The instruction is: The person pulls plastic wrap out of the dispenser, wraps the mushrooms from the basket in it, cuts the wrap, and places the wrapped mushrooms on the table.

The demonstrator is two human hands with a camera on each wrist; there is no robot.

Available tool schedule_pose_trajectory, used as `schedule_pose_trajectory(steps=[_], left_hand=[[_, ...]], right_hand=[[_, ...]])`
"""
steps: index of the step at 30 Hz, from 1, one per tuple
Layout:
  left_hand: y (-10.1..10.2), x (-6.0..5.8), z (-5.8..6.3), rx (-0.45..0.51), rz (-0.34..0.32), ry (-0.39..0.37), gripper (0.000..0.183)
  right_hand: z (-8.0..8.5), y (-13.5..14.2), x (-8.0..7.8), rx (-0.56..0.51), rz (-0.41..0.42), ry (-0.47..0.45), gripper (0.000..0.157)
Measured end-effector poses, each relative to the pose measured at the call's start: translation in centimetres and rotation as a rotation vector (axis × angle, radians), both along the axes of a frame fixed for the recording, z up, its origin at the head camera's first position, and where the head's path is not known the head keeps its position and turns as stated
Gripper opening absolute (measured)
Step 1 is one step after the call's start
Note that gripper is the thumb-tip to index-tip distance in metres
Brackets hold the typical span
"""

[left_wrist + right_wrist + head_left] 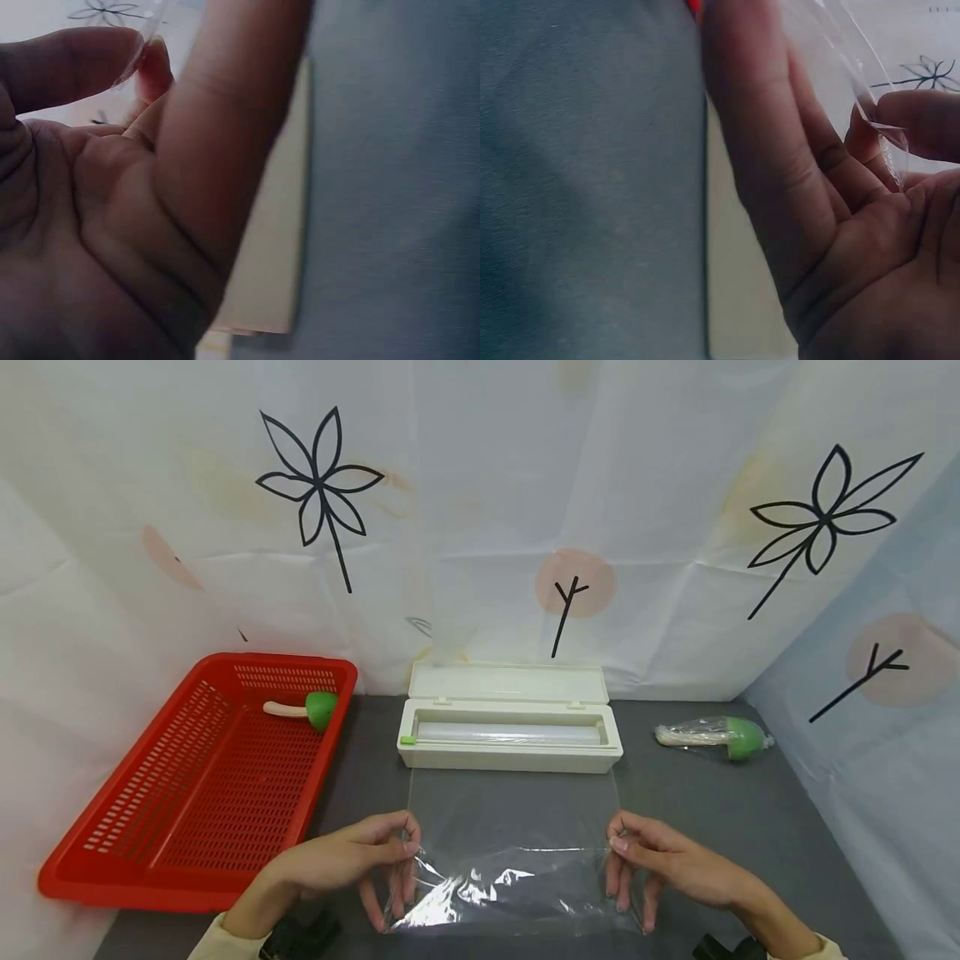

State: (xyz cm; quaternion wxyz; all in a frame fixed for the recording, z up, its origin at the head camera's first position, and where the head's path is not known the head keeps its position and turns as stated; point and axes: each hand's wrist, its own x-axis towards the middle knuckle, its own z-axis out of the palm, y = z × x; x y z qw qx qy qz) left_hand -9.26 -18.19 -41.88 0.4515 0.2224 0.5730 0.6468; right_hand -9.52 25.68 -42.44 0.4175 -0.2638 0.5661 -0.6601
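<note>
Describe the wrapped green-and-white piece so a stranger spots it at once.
Find the white box at the back of the dark table. To its right lies the wrapped piece, its green end pointing away from the box. Clear wrapping sets it apart from the bare piece in the red basket.

Basket (142, 892) left (vegetable (321, 710) inside), dispenser (510, 758) behind film (510, 887), packet (716, 737) right

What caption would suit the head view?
Left hand and right hand pinch clear cling film running from a white dispenser, beside a red basket.
</note>
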Motion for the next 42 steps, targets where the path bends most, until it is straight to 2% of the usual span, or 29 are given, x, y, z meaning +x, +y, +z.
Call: schedule_pose_trajectory(steps=[4,8,10,13,16,17,19,20,22,24,25,27,29,31,34,37,42], left_hand=[[-0.1,0.6,-2.0,-0.051,-0.004,-0.029,0.032],[-0.3,1.1,-3.4,-0.105,-0.038,0.026,0.025],[-0.3,1.3,-3.9,-0.143,-0.081,0.075,0.020],[-0.1,1.4,-4.2,-0.169,-0.205,0.225,0.017],[0.3,1.3,-4.1,-0.157,-0.340,0.344,0.022],[0.4,1.2,-4.1,-0.164,-0.373,0.411,0.025],[0.7,1.3,-3.9,-0.185,-0.396,0.464,0.029],[0.8,1.3,-3.9,-0.211,-0.375,0.516,0.029],[1.2,1.4,-4.0,-0.282,-0.282,0.622,0.025],[1.7,1.5,-4.3,-0.391,-0.132,0.748,0.020],[2.0,1.5,-4.6,-0.463,-0.054,0.823,0.024],[2.5,1.6,-5.2,-0.632,0.069,0.963,0.044],[2.8,1.5,-5.8,-0.796,0.137,1.082,0.066],[2.9,1.3,-6.6,-0.901,0.164,1.153,0.080],[2.9,0.6,-7.4,-0.965,0.199,1.189,0.091],[2.7,-0.3,-7.9,-1.001,0.238,1.177,0.098],[2.6,-2.0,-7.9,-1.077,0.279,1.106,0.101]], right_hand=[[-1.3,0.2,0.4,0.080,0.009,-0.024,0.023],[-2.8,0.4,0.7,0.112,0.073,0.032,0.020],[-3.4,0.5,0.9,0.119,0.112,0.095,0.016],[-4.2,0.7,1.0,0.107,0.197,0.229,0.011],[-4.6,0.8,1.0,0.086,0.315,0.218,0.015],[-4.6,0.8,0.9,0.096,0.350,0.195,0.017],[-4.8,0.6,0.9,0.116,0.353,0.196,0.018],[-4.8,0.4,0.9,0.128,0.317,0.224,0.018],[-5.1,0.0,0.9,0.175,0.168,0.380,0.018],[-5.6,-0.6,0.9,0.271,-0.042,0.666,0.021],[-5.8,-0.8,0.9,0.349,-0.142,0.788,0.027],[-6.3,-1.2,0.9,0.521,-0.296,1.014,0.042],[-6.9,-1.4,0.8,0.672,-0.372,1.156,0.059],[-7.3,-1.4,0.5,0.759,-0.380,1.206,0.075],[-7.8,-1.1,0.0,0.810,-0.373,1.214,0.089],[-8.1,-0.8,-0.8,0.836,-0.371,1.239,0.097],[-8.3,-0.4,-2.2,0.920,-0.358,1.253,0.106]])
